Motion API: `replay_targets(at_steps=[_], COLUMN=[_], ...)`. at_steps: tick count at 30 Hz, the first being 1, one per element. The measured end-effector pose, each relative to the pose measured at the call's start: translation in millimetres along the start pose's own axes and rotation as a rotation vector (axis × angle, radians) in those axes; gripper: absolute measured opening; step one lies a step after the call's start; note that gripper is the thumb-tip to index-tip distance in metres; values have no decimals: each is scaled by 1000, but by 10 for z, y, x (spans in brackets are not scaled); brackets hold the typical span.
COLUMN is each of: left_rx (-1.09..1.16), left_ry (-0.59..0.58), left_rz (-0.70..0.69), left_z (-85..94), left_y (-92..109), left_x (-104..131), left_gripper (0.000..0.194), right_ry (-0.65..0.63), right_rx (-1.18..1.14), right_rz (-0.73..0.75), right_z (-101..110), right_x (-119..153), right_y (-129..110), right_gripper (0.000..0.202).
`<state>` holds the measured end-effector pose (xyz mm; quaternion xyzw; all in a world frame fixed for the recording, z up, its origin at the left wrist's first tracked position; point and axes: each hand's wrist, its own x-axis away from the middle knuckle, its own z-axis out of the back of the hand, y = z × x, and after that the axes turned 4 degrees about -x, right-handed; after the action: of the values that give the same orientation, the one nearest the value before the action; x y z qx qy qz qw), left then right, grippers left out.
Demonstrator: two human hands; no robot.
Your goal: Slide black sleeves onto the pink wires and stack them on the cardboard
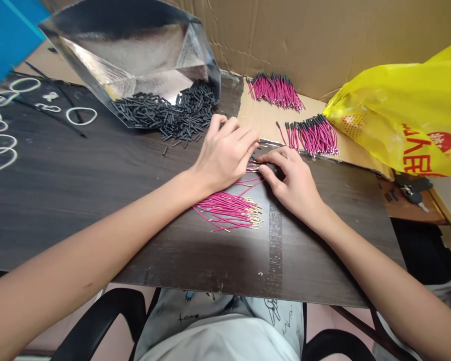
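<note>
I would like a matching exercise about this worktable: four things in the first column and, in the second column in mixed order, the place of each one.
Things:
1. black tube pieces
2. yellow bag
3. loose pink wires
4. white rings

Places:
A. at the right edge of the table
B. spilling from the mouth of the silver foil bag
C. on the dark tabletop at the far left
D. on the table just below the left hand and right hand

Pairs: 1-B, 2-A, 3-D, 4-C
</note>
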<state>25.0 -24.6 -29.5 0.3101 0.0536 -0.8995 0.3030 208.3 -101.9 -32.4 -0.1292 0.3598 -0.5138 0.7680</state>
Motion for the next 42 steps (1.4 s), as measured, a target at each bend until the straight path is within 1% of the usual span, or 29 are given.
replay_targets(at_steps=[3,7,13,18,28,34,42], left_rx=[1,19,73,63,52,85,87], left_ry=[-37,-78,-129,-122,-131,-125,-147], left_rz=[5,-23,-69,-68,-73,-46,-44], left_z=[12,9,-17,-16,-9,-16,-28], left_y=[11,26,20,23,32,32,32], left_x=[-6,-7,4,1,-11,-11,-7], left_gripper=[26,26,22,24,26,26,26], right_ry=[-28,-27,-46,-60,11,-44,-36], right_rx=[58,100,137,158,98,107,113], right_rz=[5,-12,1,-4,-10,-11,5], right_z=[2,-4,-19,-37,-9,-11,-13], right_x=[4,6,-1,0,-4,0,8], right_y=[-27,-38,-6,12,-3,12,2], right_gripper=[10,4,5,7,14,24,26])
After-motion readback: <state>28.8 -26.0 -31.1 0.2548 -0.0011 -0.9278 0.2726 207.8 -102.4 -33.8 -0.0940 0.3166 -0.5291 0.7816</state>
